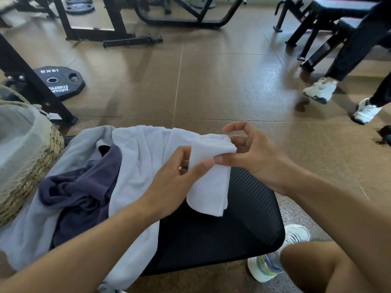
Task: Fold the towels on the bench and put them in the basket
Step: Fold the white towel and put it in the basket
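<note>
1. Head view, centre: a small white towel (pixel 209 178), folded into a narrow strip, is held just above the black padded counter (pixel 243 225); its lower end hangs down over the pad.
2. Left hand (pixel 179 176): thumb and curled fingers pinch the strip at its middle, the thumb lying across the front of the cloth.
3. Right hand (pixel 251 151): thumb and lower fingers pinch the upper right corner of the strip; the index finger is raised and bent, clear of the cloth.
4. Left half of the counter: a large pale grey towel (pixel 135 166) lies spread and rumpled, one edge hanging over the near side; a dark navy towel (pixel 84 187) lies crumpled on top of it.
5. Far left: a woven basket (pixel 31 166) with a pale lining stands just beside the counter, touching the grey towel.
6. Surroundings: a brown tiled floor (pixel 211 81), a black weight plate (pixel 61 83) marked 15 KG, black machine frames, and another person's legs in white shoes (pixel 320 89) at upper right.
</note>
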A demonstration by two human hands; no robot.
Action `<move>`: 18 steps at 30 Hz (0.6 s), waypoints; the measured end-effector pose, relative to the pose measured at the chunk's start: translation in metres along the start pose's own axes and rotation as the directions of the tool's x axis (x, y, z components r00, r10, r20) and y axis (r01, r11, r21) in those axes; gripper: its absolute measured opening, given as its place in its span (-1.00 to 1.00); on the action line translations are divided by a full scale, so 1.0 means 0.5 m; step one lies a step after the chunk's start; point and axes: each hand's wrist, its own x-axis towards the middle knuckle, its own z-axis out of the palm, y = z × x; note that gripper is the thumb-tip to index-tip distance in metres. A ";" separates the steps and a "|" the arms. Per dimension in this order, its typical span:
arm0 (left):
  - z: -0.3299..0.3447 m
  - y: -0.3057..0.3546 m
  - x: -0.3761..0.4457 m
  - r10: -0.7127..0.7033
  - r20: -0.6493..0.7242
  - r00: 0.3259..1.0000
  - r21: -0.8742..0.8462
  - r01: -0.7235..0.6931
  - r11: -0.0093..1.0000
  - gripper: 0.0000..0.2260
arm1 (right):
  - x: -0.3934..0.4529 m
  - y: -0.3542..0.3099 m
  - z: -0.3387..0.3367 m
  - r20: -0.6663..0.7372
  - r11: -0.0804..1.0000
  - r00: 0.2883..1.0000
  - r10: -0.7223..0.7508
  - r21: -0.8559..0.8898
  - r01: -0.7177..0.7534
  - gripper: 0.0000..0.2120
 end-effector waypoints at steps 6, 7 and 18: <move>-0.016 0.022 -0.003 0.193 -0.134 0.972 0.106 -0.180 0.978 -0.55 | -0.013 -0.014 0.036 0.105 0.985 0.991 -0.084 -0.139 0.099 -0.45; -0.019 0.024 -0.003 0.193 -0.134 0.972 0.102 -0.180 0.978 -0.58 | -0.013 -0.013 0.040 0.106 0.984 0.991 -0.087 -0.149 0.102 -0.46; -0.067 -0.002 0.017 0.067 -0.270 0.960 0.176 -0.020 0.984 -0.75 | 0.008 0.030 0.105 0.020 0.924 0.999 -0.033 -0.380 0.038 -0.50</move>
